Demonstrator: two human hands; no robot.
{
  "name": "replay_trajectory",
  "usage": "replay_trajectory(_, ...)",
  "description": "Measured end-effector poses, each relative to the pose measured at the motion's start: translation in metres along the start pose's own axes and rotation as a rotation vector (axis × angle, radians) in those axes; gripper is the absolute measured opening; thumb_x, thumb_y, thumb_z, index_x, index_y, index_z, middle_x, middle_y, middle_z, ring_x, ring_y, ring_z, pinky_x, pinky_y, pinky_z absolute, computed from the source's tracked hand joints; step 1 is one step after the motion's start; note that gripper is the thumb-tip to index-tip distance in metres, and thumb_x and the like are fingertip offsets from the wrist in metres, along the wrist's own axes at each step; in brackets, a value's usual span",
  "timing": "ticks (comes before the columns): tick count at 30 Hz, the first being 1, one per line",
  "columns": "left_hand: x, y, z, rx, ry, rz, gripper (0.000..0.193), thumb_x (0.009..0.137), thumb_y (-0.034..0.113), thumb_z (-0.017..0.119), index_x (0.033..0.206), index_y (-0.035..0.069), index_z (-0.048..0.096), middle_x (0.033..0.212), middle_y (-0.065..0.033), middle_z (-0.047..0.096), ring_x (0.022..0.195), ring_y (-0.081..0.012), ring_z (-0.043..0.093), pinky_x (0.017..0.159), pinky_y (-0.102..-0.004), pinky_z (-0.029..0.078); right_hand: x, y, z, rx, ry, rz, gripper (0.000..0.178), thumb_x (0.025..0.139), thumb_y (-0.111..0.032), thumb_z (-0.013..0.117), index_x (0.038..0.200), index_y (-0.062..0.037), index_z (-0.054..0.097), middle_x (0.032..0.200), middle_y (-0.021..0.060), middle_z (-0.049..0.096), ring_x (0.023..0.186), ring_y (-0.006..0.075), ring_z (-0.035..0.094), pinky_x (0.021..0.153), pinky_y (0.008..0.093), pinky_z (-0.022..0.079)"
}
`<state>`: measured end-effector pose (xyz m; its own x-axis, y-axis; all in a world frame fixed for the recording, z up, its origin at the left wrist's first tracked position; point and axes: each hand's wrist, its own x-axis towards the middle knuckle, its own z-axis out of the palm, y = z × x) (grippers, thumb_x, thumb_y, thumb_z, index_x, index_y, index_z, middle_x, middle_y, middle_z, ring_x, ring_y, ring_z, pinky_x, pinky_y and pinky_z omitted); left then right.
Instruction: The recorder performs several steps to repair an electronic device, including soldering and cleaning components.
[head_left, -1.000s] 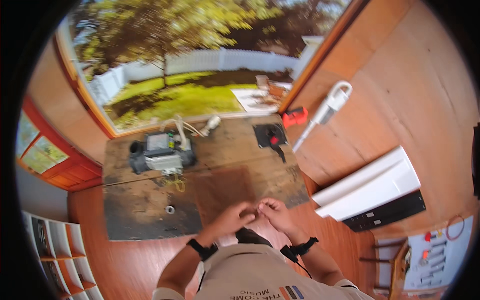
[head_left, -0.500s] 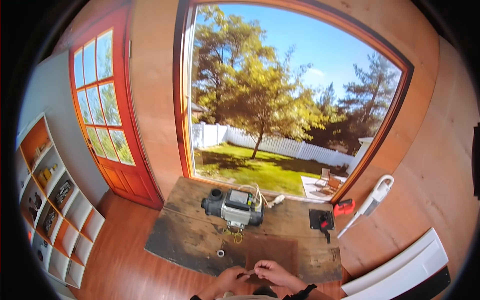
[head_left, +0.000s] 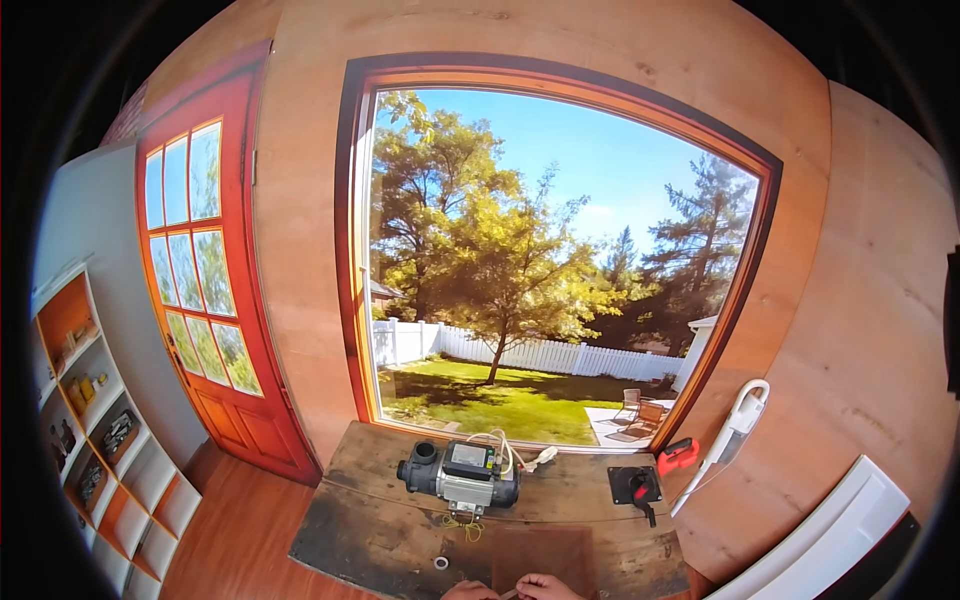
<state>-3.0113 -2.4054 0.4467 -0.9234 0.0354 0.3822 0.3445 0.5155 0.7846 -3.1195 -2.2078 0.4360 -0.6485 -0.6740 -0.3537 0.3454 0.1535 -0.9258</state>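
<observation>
At the lower edge of the view, my left hand (head_left: 470,591) and my right hand (head_left: 546,587) come close together, partly cut off by the frame. Their fingers are closed, pinching something small and thin that is too small to name. Both hands are at the near edge of a brown mat (head_left: 560,553) on the worktable. Just left of them lies a small white ring, like a tape roll (head_left: 441,563). Farther back on the table rests a grey and black electric pump (head_left: 468,473) with a pale cable and thin yellow-green wire.
The worn wooden worktable (head_left: 370,520) meets a large window. On its right lies a black square plate with a red-and-black switch (head_left: 635,487). Beyond stand a red-handled object (head_left: 678,456), a white stick vacuum (head_left: 735,425) and a white panel (head_left: 835,530). Shelves (head_left: 110,440) stand left.
My view has tilted upward, so the table and my hands sit lower in the picture. My hands stay close together with fingers closed; the pump and ring keep their places on the table.
</observation>
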Motion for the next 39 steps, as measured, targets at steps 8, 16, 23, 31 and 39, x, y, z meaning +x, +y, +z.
replay_trajectory(8,0.007,0.004,0.017,0.133,0.023,0.032,0.010,0.086,0.012,0.063,0.086,0.004,0.069,0.079,-0.0157,0.064,0.081,-0.0375,0.060,0.072,-0.0453,0.049,0.009,0.050,-0.025,-0.442,0.194,-0.291,0.015,0.092,-0.010,0.056,0.104,-0.0047,0.063,0.088,0.0029,0.063,0.081,0.0133,0.058,0.072,0.0274,0.048)
replay_trajectory(16,-0.013,0.000,0.022,0.095,-0.015,-0.126,0.014,0.087,0.015,0.061,0.085,0.003,0.067,0.081,-0.0177,0.063,0.081,-0.0388,0.060,0.073,-0.0460,0.049,0.005,0.034,-0.015,-0.145,-0.064,-0.183,0.031,0.091,0.003,0.048,0.119,-0.0075,0.055,0.107,0.0039,0.059,0.101,0.0163,0.057,0.084,0.0297,0.049)
replay_trajectory(23,-0.020,0.013,0.013,0.101,0.009,-0.126,0.013,0.088,0.014,0.060,0.089,0.003,0.066,0.088,-0.0179,0.063,0.084,-0.0395,0.060,0.074,-0.0461,0.048,-0.010,0.003,0.026,0.133,-0.231,0.030,0.032,0.093,-0.001,0.050,0.125,-0.0035,0.053,0.118,0.0071,0.058,0.109,0.0188,0.057,0.091,0.0320,0.049)
replay_trajectory(31,-0.026,0.007,0.010,0.160,-0.015,-0.148,0.011,0.085,0.012,0.061,0.091,0.004,0.062,0.087,-0.0192,0.062,0.084,-0.0400,0.059,0.072,-0.0465,0.047,-0.006,-0.004,0.034,-0.125,-0.279,0.001,0.018,0.095,-0.014,0.057,0.109,-0.0024,0.061,0.101,0.0034,0.064,0.094,0.0147,0.060,0.079,0.0288,0.050)
replay_trajectory(39,-0.019,0.015,0.001,0.095,-0.056,-0.275,0.013,0.083,0.013,0.066,0.092,0.005,0.060,0.085,-0.0197,0.062,0.082,-0.0399,0.059,0.070,-0.0458,0.047,0.000,0.008,0.020,-0.241,-0.222,-0.050,0.014,0.096,-0.018,0.059,0.097,-0.0045,0.064,0.084,0.0008,0.063,0.076,0.0107,0.058,0.070,0.0254,0.048)
